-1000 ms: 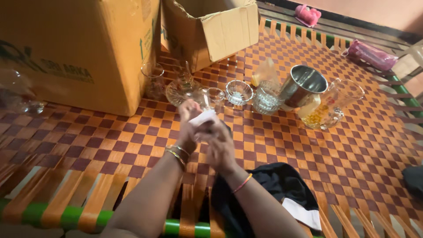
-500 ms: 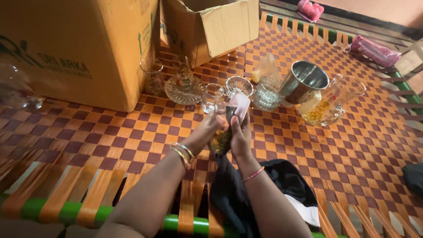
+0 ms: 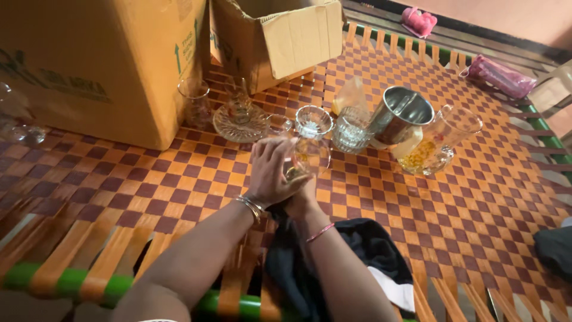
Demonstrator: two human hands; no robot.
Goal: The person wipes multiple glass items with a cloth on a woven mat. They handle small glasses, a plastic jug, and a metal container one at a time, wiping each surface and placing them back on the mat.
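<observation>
Both hands up over the woven orange-and-brown cot [image 3: 417, 197]: left hand [image 3: 271, 173] wraps around a clear drinking glass [image 3: 304, 160], right hand [image 3: 301, 200] grips it from below, black cloth [image 3: 333, 262] hanging beneath. Looks like wiping, mid-step; steady turning needed.

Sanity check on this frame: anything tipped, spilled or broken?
Two things lie tipped on their sides: the steel cup and the glass jug beside it, mouths facing up-right. No spill or breakage shows. The hands hold a glass over the woven cot.
</observation>
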